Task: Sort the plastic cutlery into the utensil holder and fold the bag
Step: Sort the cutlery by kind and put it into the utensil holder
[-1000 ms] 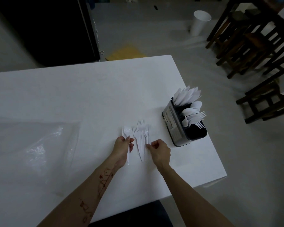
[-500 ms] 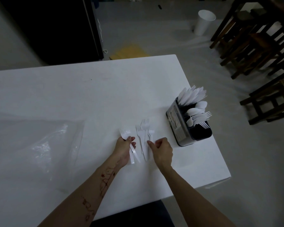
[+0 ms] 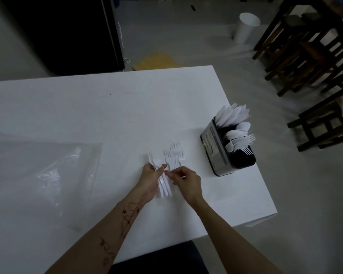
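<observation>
Left hand (image 3: 150, 179) grips forks (image 3: 163, 185); right hand's (image 3: 187, 183) pinch seems unclear.

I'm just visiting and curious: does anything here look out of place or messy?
Nothing is spilled or broken. The only oddity is a white cup standing on the floor beyond the table. The clear bag lies rumpled and unfolded on the table.

Bag (image 3: 42, 175) left, forks (image 3: 173, 157) centre, utensil holder (image 3: 226, 153) right (table (image 3: 107, 115) edge).

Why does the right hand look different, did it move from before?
Yes. The right hand slid left, away from the utensil holder, toward the left hand gripping cutlery.
</observation>
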Demonstrator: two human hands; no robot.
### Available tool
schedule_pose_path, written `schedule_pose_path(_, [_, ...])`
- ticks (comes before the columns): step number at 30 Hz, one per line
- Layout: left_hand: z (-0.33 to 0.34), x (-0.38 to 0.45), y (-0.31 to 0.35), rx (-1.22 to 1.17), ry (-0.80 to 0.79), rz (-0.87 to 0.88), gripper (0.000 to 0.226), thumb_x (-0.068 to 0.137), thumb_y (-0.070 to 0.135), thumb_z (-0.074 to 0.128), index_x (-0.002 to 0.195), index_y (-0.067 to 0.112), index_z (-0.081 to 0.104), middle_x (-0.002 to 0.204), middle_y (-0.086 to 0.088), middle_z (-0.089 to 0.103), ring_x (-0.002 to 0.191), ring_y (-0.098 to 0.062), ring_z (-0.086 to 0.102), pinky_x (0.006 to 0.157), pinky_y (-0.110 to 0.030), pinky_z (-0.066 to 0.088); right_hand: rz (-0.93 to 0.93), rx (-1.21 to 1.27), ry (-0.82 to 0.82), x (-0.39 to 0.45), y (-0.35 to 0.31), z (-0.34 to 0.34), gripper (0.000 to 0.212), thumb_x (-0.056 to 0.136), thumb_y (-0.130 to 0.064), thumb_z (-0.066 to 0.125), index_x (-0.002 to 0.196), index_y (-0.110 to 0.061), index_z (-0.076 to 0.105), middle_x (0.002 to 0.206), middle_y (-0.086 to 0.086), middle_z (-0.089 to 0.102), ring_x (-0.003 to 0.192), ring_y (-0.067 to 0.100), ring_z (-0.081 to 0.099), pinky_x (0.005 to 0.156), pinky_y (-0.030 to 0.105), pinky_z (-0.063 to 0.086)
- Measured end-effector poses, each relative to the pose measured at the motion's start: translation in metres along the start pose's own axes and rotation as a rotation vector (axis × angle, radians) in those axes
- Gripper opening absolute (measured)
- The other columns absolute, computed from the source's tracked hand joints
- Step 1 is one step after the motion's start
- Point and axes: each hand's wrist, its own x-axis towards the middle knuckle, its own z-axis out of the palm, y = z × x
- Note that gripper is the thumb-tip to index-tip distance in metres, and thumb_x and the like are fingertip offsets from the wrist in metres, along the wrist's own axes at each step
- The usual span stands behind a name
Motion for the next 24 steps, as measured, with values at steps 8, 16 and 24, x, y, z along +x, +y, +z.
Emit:
schedule_pose_path(8, [-0.013,0.004,-0.006,0.001,0.132,-0.064,0.033,0.103,0.017,0.038,0.127,-0.003,0.045,0.094,-0.004,0.059,0.079,-0.018,0.057,0.075,-0.029,0.05,0.247,-0.267,0.252,0.008,0.009,0.004,0.02,0.094,-0.031,0.065,0.103,-0.014,0.058,0.099,0.001,0.062,0.084,0.016,0.06,0.071,0.029,0.046])
schedule_pose_path(16, [-0.005,0.002,-0.005,-0.076,0.01,-0.065,0.035,0.091,0.024,0.063,0.12,0.006,0.057,0.11,-0.008,0.065,0.097,-0.024,0.062,0.08,-0.033,0.049,-0.049,0.139,0.068,-0.004,0.004,0.001,0.009,0.087,-0.025,0.073,0.085,-0.018,0.069,0.079,-0.006,0.071,0.072,0.008,0.065,0.062,0.021,0.052])
schedule_pose_path(24, [-0.009,0.006,-0.008,-0.049,0.202,0.011,0.025,0.1,0.013,0.046,0.121,0.002,0.051,0.097,-0.005,0.064,0.085,-0.018,0.062,0.068,-0.03,0.05,0.055,-0.432,0.096,0.0,0.013,0.012,0.031,0.081,-0.046,0.075,0.088,-0.021,0.058,0.084,-0.005,0.061,0.073,0.013,0.06,0.065,0.027,0.049])
